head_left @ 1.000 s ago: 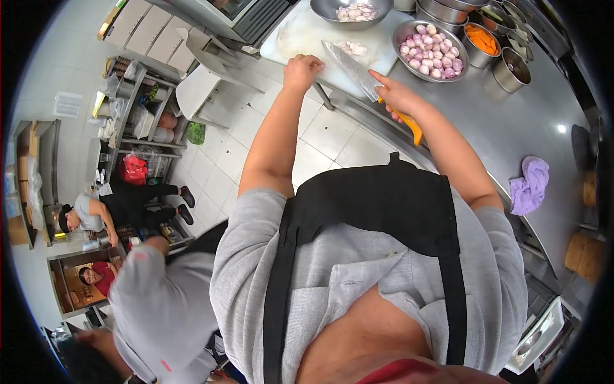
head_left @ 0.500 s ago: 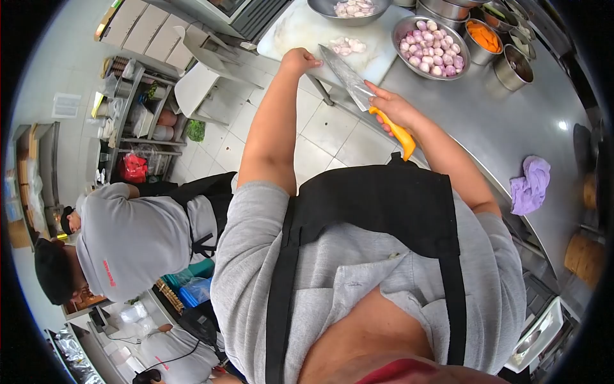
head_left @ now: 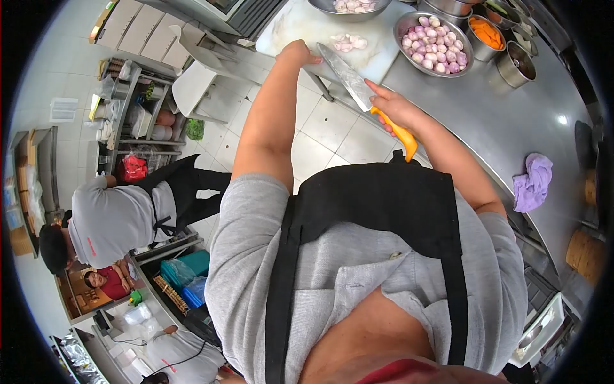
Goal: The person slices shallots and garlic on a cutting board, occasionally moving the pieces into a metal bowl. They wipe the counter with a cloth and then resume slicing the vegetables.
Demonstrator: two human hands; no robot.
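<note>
My right hand (head_left: 396, 110) grips a chef's knife (head_left: 352, 80) by its yellow handle, with a finger along the blade. The tip points up and left, over the front edge of a white cutting board (head_left: 281, 31). Close to that tip, my left hand (head_left: 299, 55) is at the board's edge with its fingers curled together; whatever it holds is hidden. Sliced shallots (head_left: 350, 42) lie on the board just beyond. A metal bowl (head_left: 409, 63) of peeled whole shallots (head_left: 437, 46) stands to the right, and another bowl of cut shallots (head_left: 350, 6) sits at the back.
Orange cut pieces fill a metal container (head_left: 474, 43) beside other pots on the steel counter (head_left: 473, 121). A purple cloth (head_left: 533, 182) lies near the counter edge. Leftward are a white chair (head_left: 195, 93), shelving (head_left: 137, 105) and a co-worker (head_left: 118, 221) in grey.
Both hands and the knife stay almost in place. The co-worker on the left has shifted away from me, and a person in red now shows in an opening behind.
</note>
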